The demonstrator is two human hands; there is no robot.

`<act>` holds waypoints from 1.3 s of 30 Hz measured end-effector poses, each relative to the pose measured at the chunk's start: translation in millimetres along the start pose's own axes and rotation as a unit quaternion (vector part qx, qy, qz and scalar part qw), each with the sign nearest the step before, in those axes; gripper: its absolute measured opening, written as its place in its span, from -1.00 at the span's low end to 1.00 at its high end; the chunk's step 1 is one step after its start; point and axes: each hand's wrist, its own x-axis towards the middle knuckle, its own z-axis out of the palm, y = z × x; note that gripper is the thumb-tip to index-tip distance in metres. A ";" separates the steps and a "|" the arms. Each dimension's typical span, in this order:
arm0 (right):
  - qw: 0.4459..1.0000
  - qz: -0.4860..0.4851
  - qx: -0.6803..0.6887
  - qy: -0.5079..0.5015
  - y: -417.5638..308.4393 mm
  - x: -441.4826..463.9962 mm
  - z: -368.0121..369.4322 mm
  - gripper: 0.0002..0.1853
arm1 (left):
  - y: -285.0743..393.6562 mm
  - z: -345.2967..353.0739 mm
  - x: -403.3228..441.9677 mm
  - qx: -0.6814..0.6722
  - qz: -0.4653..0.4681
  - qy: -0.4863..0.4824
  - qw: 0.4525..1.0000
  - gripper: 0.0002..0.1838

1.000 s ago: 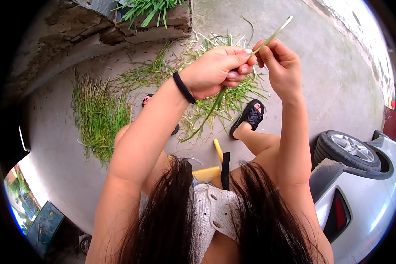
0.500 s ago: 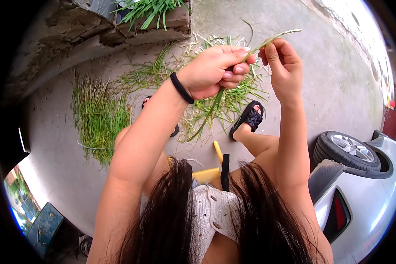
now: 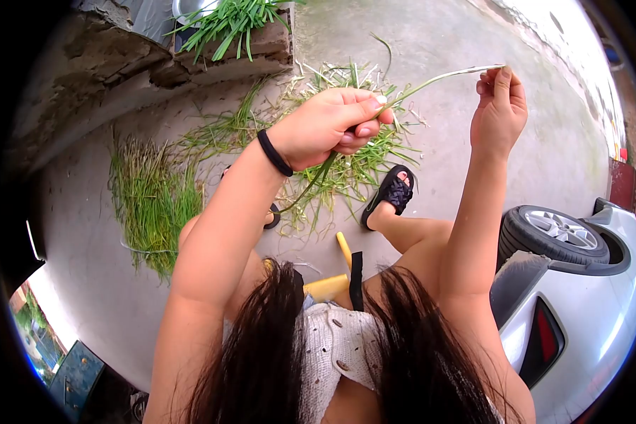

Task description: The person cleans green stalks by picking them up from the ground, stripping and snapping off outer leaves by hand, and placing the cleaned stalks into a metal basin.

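Note:
A long garlic chive (image 3: 438,76), green with a pale root end, stretches between my two hands above the ground. My left hand (image 3: 332,127), with a black band at the wrist, is closed around its green part. The leaves hang below that fist, down and to the left. My right hand (image 3: 498,109) pinches the pale tip between thumb and fingers, off to the right. Below the hands lies a loose pile of trimmed chive scraps (image 3: 357,166). A denser bundle of chives (image 3: 152,201) lies on the ground at left.
More green chives (image 3: 233,21) rest on a brick ledge (image 3: 258,49) at the top left. A silver car bumper (image 3: 593,318) with a wheel (image 3: 555,237) stands at right. My sandalled foot (image 3: 392,194) is beside the scraps. A yellow bar (image 3: 326,287) shows between my legs.
My right hand has moved right and slid out to the chive's pale tip, widening the gap between the hands. My left hand has shifted slightly left and down, still gripping the chive.

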 end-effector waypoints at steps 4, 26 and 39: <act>0.992 -0.003 -0.076 0.097 -7.9 8.0 -11.1 -0.82 | -1.9 -3.6 0.5 0.054 0.009 0.039 0.998 -0.77; 0.819 -0.216 -0.412 -0.336 1.6 -36.8 20.7 -0.88 | -12.9 -16.7 13.7 0.333 0.119 0.174 0.919 -0.80; 0.966 -0.033 -0.145 -0.212 8.6 -41.9 25.9 -0.93 | 5.3 1.2 4.4 0.223 0.096 0.132 0.961 -0.84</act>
